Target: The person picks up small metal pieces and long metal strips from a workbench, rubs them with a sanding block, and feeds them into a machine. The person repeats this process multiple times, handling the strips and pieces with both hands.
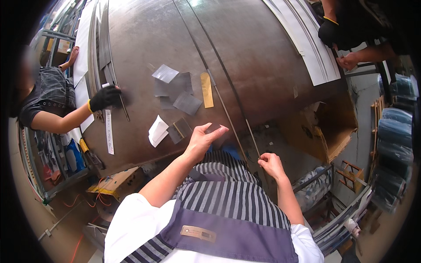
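Note:
My left hand [205, 138] is over the table's near edge, thumb and forefinger apart at the tips; a faint dark patch shows between them, and whether it is a held piece is unclear. My right hand [272, 165] pinches the near end of a long thin strip [253, 138] that runs away across the dark table [256, 59]. A second long thin strip [227, 111] lies to its left, its near end reaching my apron. Left of the strips are a yellow paper strip [207, 90], several grey sheet pieces [187, 103], folded white paper [158, 131] and a small dark piece [180, 131].
At left, a person's black-gloved hand [105, 98] is at a bundle of long strips [93, 59]. Another person's hands [348, 61] are at the right edge, beside white sheets [317, 62]. An open cardboard box [340, 141] stands below right; a yellow-handled tool [84, 145] lies left.

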{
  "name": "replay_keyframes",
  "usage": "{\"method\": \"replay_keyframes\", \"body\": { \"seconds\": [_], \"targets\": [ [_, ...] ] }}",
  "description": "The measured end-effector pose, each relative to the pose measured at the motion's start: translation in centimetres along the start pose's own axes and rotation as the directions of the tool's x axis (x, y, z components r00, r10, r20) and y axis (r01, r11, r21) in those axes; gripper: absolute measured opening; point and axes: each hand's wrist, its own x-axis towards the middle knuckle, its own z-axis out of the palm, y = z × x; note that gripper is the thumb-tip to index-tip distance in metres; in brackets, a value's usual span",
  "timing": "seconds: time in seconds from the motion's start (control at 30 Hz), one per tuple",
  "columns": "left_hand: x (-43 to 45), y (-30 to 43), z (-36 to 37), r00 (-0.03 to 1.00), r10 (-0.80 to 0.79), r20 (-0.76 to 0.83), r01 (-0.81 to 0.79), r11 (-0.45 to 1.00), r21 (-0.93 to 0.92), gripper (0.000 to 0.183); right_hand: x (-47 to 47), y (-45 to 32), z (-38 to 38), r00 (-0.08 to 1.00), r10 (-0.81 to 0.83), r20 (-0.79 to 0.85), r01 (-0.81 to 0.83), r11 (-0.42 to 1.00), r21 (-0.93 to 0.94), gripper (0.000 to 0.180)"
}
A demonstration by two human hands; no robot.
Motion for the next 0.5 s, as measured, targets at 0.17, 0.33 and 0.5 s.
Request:
{"method": "replay_keyframes", "body": {
  "seconds": [0.17, 0.33, 0.5],
  "targets": [
    [0.5, -0.9, 1.0, 0.997, -0.073, 0.029, 0.073, 0.997, 0.007, 0.022, 1.8, -1.6, 2.3, 0.947, -0.171, -0.270, 0.233, 0.948, 0.216, 0.030],
    [1.2, -0.2, 2.0, 0.998, -0.045, 0.049, 0.045, 0.999, -0.007, 0.022, 2.0, -5.6, 2.4, 0.970, -0.117, -0.212, 0.222, 0.781, 0.584, 0.019],
    [2.5, 0.0, 3.1, 1.000, -0.009, 0.027, 0.010, 1.000, -0.009, 0.023, -2.4, -8.4, 0.2, 0.986, -0.088, -0.142, 0.165, 0.664, 0.730, 0.018]
  ]
}}
